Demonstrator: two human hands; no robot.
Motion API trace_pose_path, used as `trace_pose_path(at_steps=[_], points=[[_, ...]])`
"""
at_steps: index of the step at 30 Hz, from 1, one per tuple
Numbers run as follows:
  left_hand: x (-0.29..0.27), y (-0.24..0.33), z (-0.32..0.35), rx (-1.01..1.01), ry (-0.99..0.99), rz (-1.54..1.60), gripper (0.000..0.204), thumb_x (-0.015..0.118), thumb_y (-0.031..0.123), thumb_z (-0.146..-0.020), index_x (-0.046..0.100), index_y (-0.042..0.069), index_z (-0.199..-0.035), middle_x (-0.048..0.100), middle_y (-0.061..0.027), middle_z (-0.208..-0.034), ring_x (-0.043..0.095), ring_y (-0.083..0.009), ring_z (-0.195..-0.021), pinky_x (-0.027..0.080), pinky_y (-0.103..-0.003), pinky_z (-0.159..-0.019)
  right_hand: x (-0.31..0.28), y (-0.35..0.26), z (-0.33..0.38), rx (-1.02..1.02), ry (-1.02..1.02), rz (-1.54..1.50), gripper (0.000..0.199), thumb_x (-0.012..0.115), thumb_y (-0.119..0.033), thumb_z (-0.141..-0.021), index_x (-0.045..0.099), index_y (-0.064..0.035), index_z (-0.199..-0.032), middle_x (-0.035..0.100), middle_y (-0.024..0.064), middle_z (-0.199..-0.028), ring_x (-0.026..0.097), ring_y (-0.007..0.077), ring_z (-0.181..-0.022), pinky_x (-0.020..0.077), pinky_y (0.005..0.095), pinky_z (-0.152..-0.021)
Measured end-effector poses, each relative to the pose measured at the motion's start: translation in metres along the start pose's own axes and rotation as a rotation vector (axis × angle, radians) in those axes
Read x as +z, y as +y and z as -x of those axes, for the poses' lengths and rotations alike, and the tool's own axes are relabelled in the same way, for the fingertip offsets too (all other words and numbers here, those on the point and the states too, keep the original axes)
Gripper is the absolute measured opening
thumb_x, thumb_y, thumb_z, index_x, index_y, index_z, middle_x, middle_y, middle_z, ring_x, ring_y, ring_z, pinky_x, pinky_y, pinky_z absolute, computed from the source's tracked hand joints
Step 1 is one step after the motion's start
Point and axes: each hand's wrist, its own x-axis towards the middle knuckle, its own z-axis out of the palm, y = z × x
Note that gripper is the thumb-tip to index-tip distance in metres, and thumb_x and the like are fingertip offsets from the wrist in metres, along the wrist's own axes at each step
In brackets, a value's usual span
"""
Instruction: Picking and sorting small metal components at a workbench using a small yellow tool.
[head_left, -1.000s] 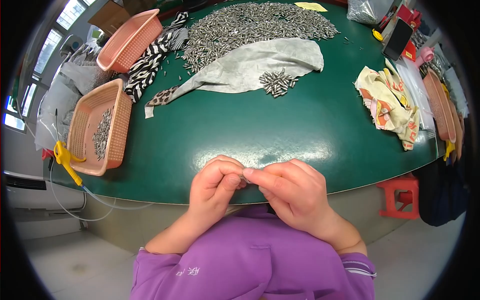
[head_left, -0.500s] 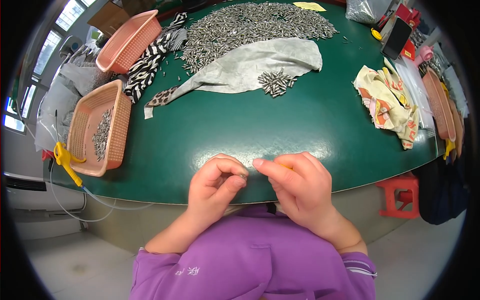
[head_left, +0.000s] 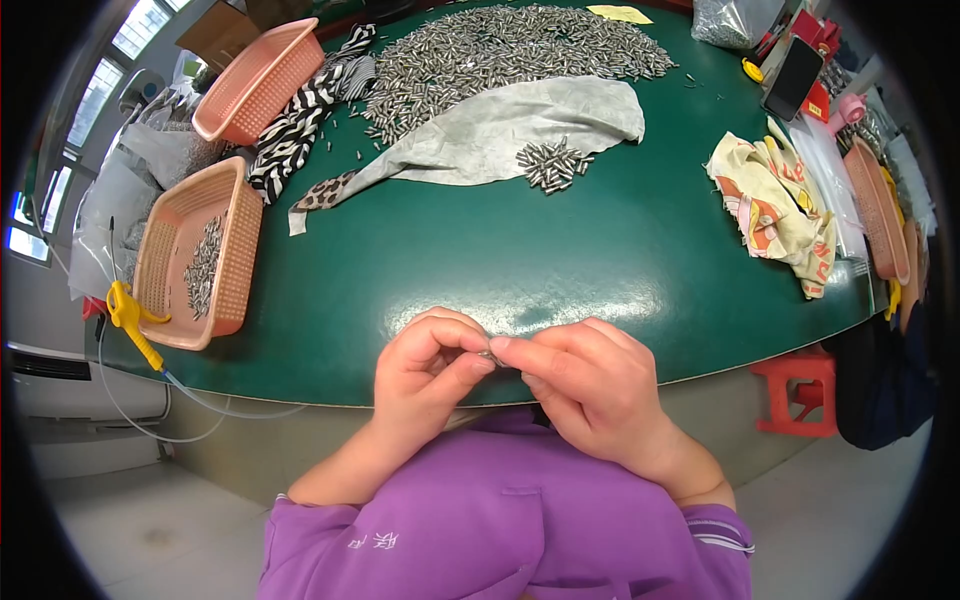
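- left hand (head_left: 425,370) at about 7 o'clock from the picture's middle, over the near rim of the green table (head_left: 560,250), fingers curled inward, thumb and fingertips pinched on a small metal piece (head_left: 488,354).
- right hand (head_left: 590,385) at about 5 o'clock, knuckles up, index finger and thumb meeting the left fingertips, pinched on the same small metal piece.
- both forearms coming up from 6 o'clock out of purple sleeves (head_left: 500,530), wrists bent toward each other.
- small metal piece mostly hidden between the fingertips; only a grey, shiny sliver showing, shape too small to tell.
- held at the table's near edge, at 6 o'clock of the tabletop, well apart from the other parts.
- at 12 o'clock, a large heap of short silvery metal pins (head_left: 500,55) spread on the table.
- just below it, a grey cloth (head_left: 500,130) with a small cluster of pins (head_left: 552,163) at its lower right edge.
- at 9 o'clock, a pink plastic basket (head_left: 235,260) with a streak of the same pins inside.
- at 11 o'clock, a second pink basket (head_left: 255,85), with a black-and-white striped cloth (head_left: 295,130) beside it.
- at 8 o'clock, a yellow air nozzle (head_left: 130,320) with a clear hose hanging off the table edge.
- at 2 o'clock, a crumpled patterned cloth (head_left: 775,210) in cream and orange.
- at 4 o'clock, a red stool (head_left: 795,385) below the table's rim.
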Motion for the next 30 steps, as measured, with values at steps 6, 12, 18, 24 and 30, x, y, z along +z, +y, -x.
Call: trace_pose_path(at_steps=[6, 12, 18, 24, 30], points=[[0.002, 0.004, -0.001, -0.056, 0.015, -0.059, 0.01, 0.066, -0.004, -0.085, 0.062, 0.0, -0.093, 0.06, -0.0076, -0.095, 0.059, -0.0146, -0.088, 0.05, -0.026, -0.077, -0.001, -0.003, 0.001, -0.01, -0.049, 0.149, 0.038, 0.067, -0.011, -0.075, 0.069, -0.0213, -0.112, 0.06, 0.0009, -0.085, 0.059, 0.0191, -0.071, 0.0469, 0.031, -0.06], [0.0, 0.01, -0.002, -0.05, -0.044, -0.194, 0.004, 0.056, 0.002, -0.094, 0.059, -0.001, -0.092, 0.058, -0.0085, -0.093, 0.058, -0.0135, -0.078, 0.05, -0.026, -0.071, 0.004, 0.006, -0.002, -0.079, 0.111, 0.471, 0.041, 0.065, -0.013, -0.071, 0.071, -0.025, -0.11, 0.058, -0.0002, -0.092, 0.056, 0.0194, -0.078, 0.0439, 0.0331, -0.068], [-0.055, 0.049, -0.012, 0.183, 0.285, -0.572, 0.011, 0.054, 0.01, -0.097, 0.059, 0.002, -0.091, 0.057, -0.0047, -0.086, 0.055, -0.0098, -0.072, 0.045, -0.023, -0.063, -0.003, 0.014, 0.003, -0.015, 0.118, 0.434, 0.045, 0.072, -0.007, -0.069, 0.068, -0.0161, -0.113, 0.058, 0.0027, -0.085, 0.054, 0.021, -0.071, 0.0448, 0.0327, -0.063], [-0.214, 0.104, -0.024, 0.134, 0.778, -1.397, 0.022, 0.067, 0.02, -0.089, 0.063, 0.001, -0.101, 0.065, -0.0132, -0.097, 0.061, -0.0238, -0.083, 0.049, -0.035, -0.074, -0.005, 0.015, 0.004, 0.05, 0.025, 0.332, 0.025, 0.071, -0.01, -0.073, 0.062, -0.0104, -0.096, 0.057, 0.0031, -0.082, 0.057, 0.022, -0.073, 0.0441, 0.0346, -0.064], [-0.14, 0.085, -0.073, 0.34, 0.37, -1.394, 0.025, 0.069, 0.006, -0.082, 0.064, 0.005, -0.107, 0.062, -0.0093, -0.108, 0.061, -0.0239, -0.098, 0.05, -0.033, -0.08, -0.002, 0.018, 0.006, 0.093, -0.024, 0.373, 0.024, 0.074, -0.015, -0.07, 0.056, -0.0118, -0.086, 0.051, 0.0031, -0.077, 0.055, 0.0211, -0.073, 0.0451, 0.0336, -0.064]])
